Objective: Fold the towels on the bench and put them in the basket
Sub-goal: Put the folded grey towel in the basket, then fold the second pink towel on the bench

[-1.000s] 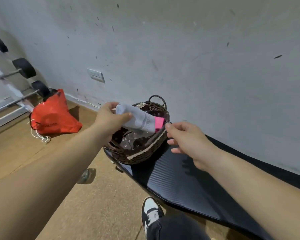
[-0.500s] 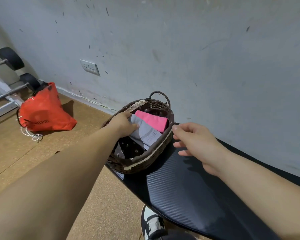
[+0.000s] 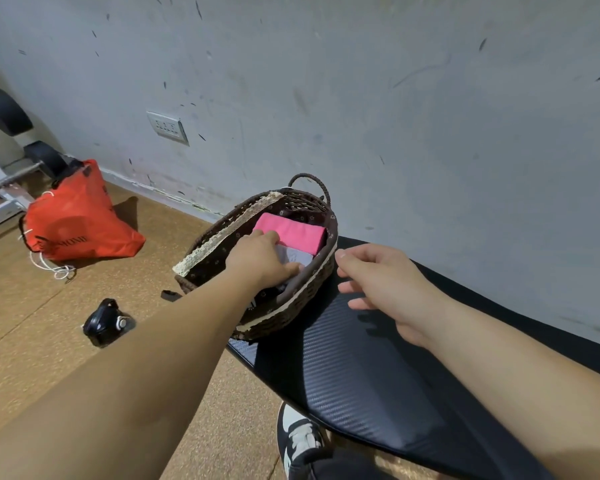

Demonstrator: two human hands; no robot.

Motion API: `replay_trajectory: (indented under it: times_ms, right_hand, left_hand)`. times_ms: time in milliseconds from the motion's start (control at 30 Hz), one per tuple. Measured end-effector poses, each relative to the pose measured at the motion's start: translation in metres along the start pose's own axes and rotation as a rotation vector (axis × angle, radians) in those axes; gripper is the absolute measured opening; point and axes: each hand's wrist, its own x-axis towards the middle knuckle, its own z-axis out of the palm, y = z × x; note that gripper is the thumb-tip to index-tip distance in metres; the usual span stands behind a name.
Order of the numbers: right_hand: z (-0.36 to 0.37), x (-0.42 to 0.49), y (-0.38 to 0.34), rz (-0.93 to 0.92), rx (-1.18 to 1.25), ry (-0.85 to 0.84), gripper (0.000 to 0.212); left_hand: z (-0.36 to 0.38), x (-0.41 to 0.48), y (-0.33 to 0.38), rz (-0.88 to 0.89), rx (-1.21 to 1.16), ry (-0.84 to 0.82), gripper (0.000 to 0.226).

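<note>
A gym or home workout room is suggested by the black padded bench (image 3: 378,386) set beside a scuffed grey wall (image 3: 361,98). Barbells with black weight plates (image 3: 4,110) are racked at the far left. A cork-like floor (image 3: 21,306) and a red drawstring bag (image 3: 77,220) are also seen

A dark woven basket (image 3: 201,245) sits at the end of the black tabletop (image 3: 357,382), mid-frame. Inside it lie a folded pink towel (image 3: 293,233) and, just beside it, a folded grey towel (image 3: 297,256). The left hand (image 3: 260,259) reaches into the basket and rests flat on the grey towel. The right hand (image 3: 385,285) hovers loosely curled over the tabletop, right of the basket's rim. An orange bag (image 3: 77,220) lies on the floor at left, a small black object (image 3: 103,322) lower left.
</note>
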Motion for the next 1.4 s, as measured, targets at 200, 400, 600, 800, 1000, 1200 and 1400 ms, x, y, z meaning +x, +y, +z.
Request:
replay_trajectory:
  times_ms: [200,400,600,800,1000,1200,1400]
  right_hand:
    - [-0.013,-0.008,-0.001,0.015,-0.002,0.002,0.019]
    - [-0.036,-0.037,-0.005,0.041,0.014,0.019,0.022]
    - [-0.091,-0.095,0.002,0.024,0.022,0.074,0.021]
    - [-0.183,-0.158,0.06,0.08,0.004,0.199,0.023]
    - [-0.286,-0.194,0.125,0.125,-0.184,0.271,0.032]
    - [-0.409,-0.232,0.211,0.257,-0.525,0.604,0.032]
    - [-0.458,-0.25,0.285,0.309,-0.498,0.875,0.028]
  left_hand:
    - [-0.008,-0.008,0.003,-0.051,-0.237,-0.006,0.075]
    - [-0.039,-0.056,0.028,-0.012,-0.5,0.173,0.051]
    - [-0.06,-0.126,0.112,0.215,-0.599,0.17,0.03]
    - [-0.027,-0.181,0.228,0.422,-0.694,-0.07,0.022]
    - [0.019,-0.224,0.337,0.538,-0.681,-0.235,0.016]
    - [0.058,-0.253,0.42,0.625,-0.637,-0.335,0.015]
    - [0.088,-0.271,0.455,0.654,-0.602,-0.385,0.014]
